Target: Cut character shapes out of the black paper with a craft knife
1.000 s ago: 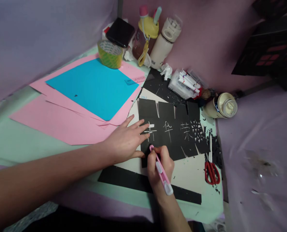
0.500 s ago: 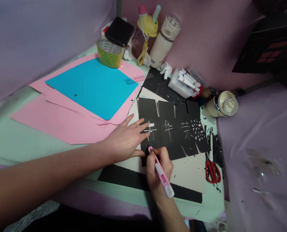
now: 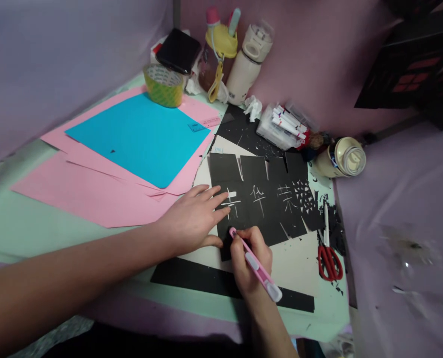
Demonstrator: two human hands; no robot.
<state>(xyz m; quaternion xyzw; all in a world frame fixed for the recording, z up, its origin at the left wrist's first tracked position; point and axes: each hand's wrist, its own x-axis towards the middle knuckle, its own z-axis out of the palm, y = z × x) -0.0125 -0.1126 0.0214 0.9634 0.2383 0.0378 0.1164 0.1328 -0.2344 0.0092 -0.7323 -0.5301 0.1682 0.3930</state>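
Observation:
Black paper [image 3: 258,174] with cut-out Chinese characters, slits along its edges and a patch of small cut-outs at the right lies on a white sheet [image 3: 294,261]. My left hand [image 3: 195,216] rests with spread fingers on the left part of the black paper, beside the leftmost character. In my right hand [image 3: 253,258] is a pink utility knife [image 3: 258,266], gripped like a pen. Its front end points at the lower left of the black paper; the blade tip is too small to make out.
Red-handled scissors [image 3: 330,262] lie at the right among black scraps. Blue paper [image 3: 139,136] and pink sheets [image 3: 83,191] cover the left side. A tape roll [image 3: 163,89], phone [image 3: 179,51], white bottle [image 3: 249,64], pen box [image 3: 283,127] and cream cup [image 3: 342,158] stand behind.
The knife's rear end has swung slightly right with my right hand, while its front end stays near the same spot on the black paper. My left hand keeps its place on the paper.

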